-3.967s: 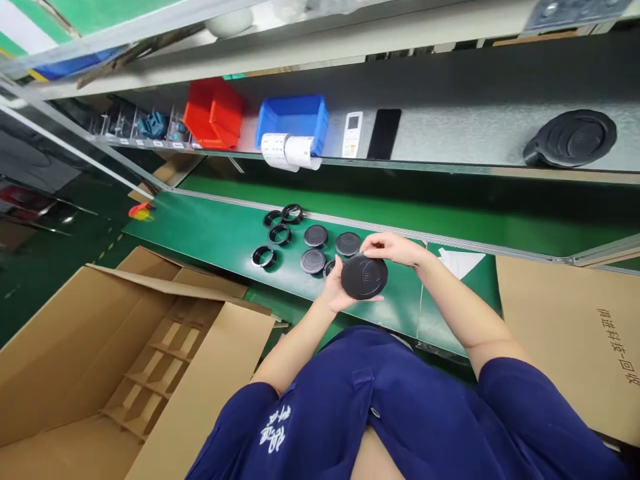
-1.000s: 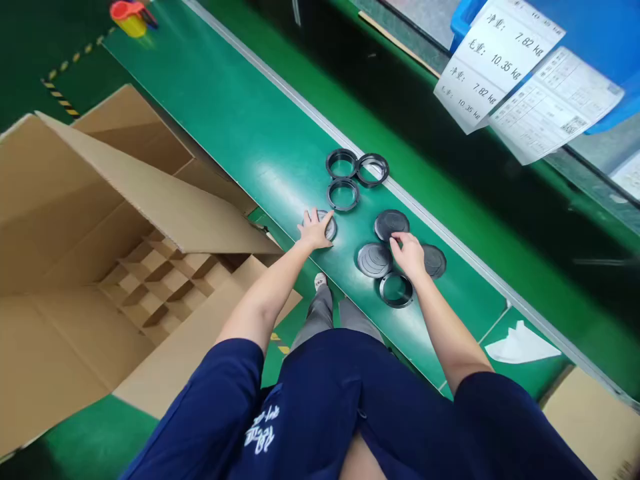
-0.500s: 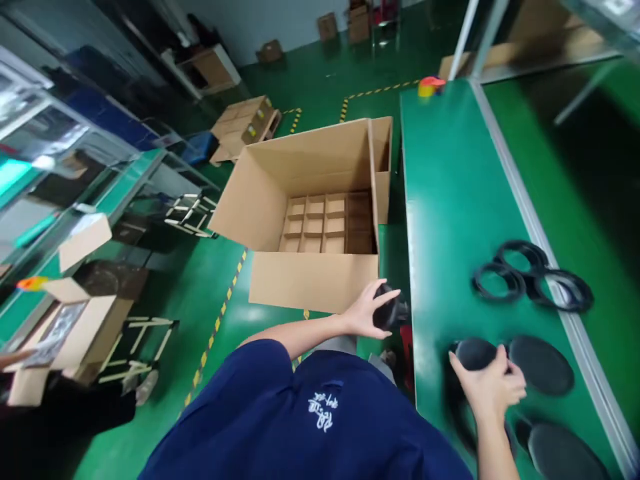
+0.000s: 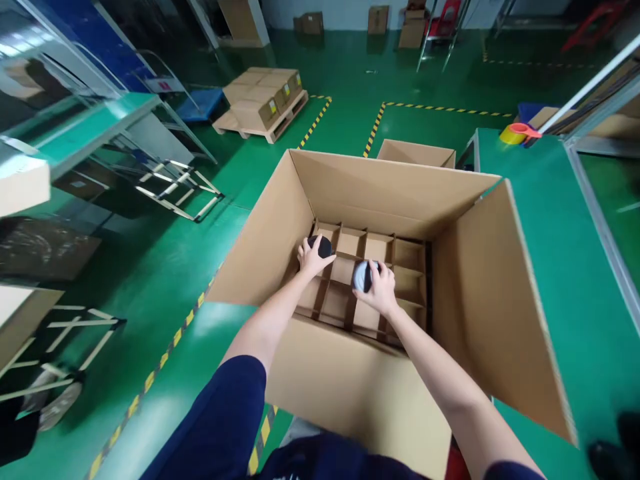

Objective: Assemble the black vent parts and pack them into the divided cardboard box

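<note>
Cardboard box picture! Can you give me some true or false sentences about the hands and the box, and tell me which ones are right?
1. The left hand holds a dark round disc inside the cardboard box. True.
2. The right hand is empty. False: it holds a second round disc.
3. Cardboard dividers split the box into compartments. True.
4. The yellow tape roll is on the floor. False: it sits on the green workbench.
</note>
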Tool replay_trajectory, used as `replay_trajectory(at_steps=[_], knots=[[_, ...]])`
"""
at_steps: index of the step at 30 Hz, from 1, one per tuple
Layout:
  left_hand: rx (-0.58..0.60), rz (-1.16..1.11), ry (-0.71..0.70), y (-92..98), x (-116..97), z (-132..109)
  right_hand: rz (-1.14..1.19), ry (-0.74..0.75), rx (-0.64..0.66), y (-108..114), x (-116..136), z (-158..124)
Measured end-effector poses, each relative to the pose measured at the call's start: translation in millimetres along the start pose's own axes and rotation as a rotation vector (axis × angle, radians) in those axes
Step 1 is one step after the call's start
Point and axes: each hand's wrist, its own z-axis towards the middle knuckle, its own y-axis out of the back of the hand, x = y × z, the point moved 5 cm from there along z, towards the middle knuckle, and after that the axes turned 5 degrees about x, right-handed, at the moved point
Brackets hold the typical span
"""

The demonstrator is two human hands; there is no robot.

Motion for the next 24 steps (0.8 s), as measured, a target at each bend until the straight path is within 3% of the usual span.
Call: replay_trajectory(at_steps=[2, 4, 7, 12, 17, 20, 22, 24], knots=[[0.018, 0.036, -0.001, -9.3, 4.0, 49.5, -0.057, -0.067, 0.07, -28.9, 5.0, 85.6], [0.032, 0.047, 0.0, -22.2, 5.8, 86.0, -0.107, -0.128, 0.121, -53.8, 5.4, 148.5], [0.057, 0.051, 0.034, -45.1, 9.9, 118.4, -0.191, -0.236, 0.191, -86.1, -5.0, 196.4], [0.091, 0.095, -0.085, -81.6, 16.1, 124.8, -0.326, -0.213, 0.277, -123.7, -30.9, 192.4], [0.105, 0.21, -0.234, -97.7, 13.7, 130.5, -0.297, -0.139, 0.256, -134.8, -36.1, 186.0], [0.168, 0.25, -0.216, -88.9, 8.2, 142.8, -0.176, -0.241, 0.257, -121.8, -21.0, 185.9], [0.234, 0.292, -0.169, -75.9, 4.2, 139.7, -0.084, -0.276, 0.25, -100.0, 0.9, 169.2], [0.243, 0.368, -0.122, -60.8, 2.3, 129.9, -0.012, -0.153, 0.204, -71.5, 31.5, 140.3]])
